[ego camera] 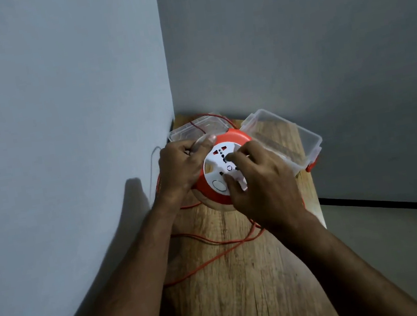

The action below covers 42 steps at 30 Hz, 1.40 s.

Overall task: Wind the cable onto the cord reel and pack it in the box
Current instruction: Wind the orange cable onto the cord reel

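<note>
The round cord reel (229, 140), orange with a white socket face, is held tilted above the wooden table. My left hand (183, 165) grips its left rim, thumb on the top edge. My right hand (259, 177) lies on the white face, fingers curled on its centre and lower edge. Loose orange cable (217, 258) loops across the table below the reel and runs behind it. A clear plastic box (197, 128) stands at the far corner behind the reel. Its clear lid (296, 136) with orange clips lies to the right.
The narrow wooden table (248, 287) sits in a corner, walls close on the left and at the back. Its right edge drops to a pale floor (403, 237). A thin pale wire (152, 163) hangs along the left wall.
</note>
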{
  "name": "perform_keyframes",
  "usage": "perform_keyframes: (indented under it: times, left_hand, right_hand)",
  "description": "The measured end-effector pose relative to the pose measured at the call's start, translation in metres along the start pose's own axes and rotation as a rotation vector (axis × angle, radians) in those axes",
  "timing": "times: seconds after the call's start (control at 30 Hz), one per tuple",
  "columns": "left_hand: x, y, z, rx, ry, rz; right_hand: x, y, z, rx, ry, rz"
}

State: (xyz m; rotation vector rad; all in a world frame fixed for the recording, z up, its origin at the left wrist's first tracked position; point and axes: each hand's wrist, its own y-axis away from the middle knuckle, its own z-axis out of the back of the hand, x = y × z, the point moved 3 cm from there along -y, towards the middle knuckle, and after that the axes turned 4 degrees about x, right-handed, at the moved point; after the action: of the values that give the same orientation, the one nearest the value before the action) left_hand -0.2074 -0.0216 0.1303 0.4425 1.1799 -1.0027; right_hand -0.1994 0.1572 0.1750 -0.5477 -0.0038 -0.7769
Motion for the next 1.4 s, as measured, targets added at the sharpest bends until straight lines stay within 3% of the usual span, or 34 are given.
perform_keyframes:
  times: [0.13, 0.23, 0.43, 0.57, 0.67, 0.83, 0.9, 1.03, 1.13, 1.27, 1.4]
  left_hand:
    - [0.001, 0.001, 0.001, 0.018, -0.017, -0.008]
    - [-0.002, 0.004, -0.002, 0.051, -0.025, -0.032]
    - [-0.007, 0.006, -0.001, 0.078, -0.036, -0.078]
    - [-0.009, 0.008, 0.000, 0.077, -0.047, -0.097]
    - [-0.011, 0.009, 0.001, 0.048, -0.052, -0.091]
    - [-0.016, 0.010, 0.001, 0.001, -0.039, -0.092]
    - [-0.014, 0.009, 0.001, -0.005, -0.053, -0.086]
    - [-0.009, 0.003, 0.007, -0.012, -0.057, -0.057]
    - [-0.009, 0.002, 0.008, 0.008, -0.058, -0.063]
    - [-0.012, 0.004, 0.001, 0.041, -0.057, -0.094]
    - [-0.016, 0.008, -0.002, 0.055, -0.066, -0.130]
  right_hand:
    - [-0.003, 0.002, -0.003, 0.304, 0.170, 0.243]
    - [-0.004, 0.002, -0.005, 0.405, 0.232, 0.248]
    - [-0.008, 0.000, -0.007, 0.382, 0.251, 0.201]
    - [-0.009, -0.001, -0.005, 0.257, 0.177, 0.206]
    - [-0.010, -0.002, -0.007, 0.135, 0.036, 0.066]
    - [-0.007, 0.001, -0.013, -0.003, -0.393, -0.441]
    - [-0.002, 0.003, -0.014, 0.002, -0.405, -0.479]
    - [0.008, 0.004, 0.006, -0.079, -0.092, -0.053]
    - [0.003, 0.004, 0.004, 0.129, 0.042, 0.199]
    - [-0.001, 0.005, -0.006, 0.357, 0.234, 0.124]
    - [-0.003, 0.006, -0.009, 0.323, 0.209, 0.107]
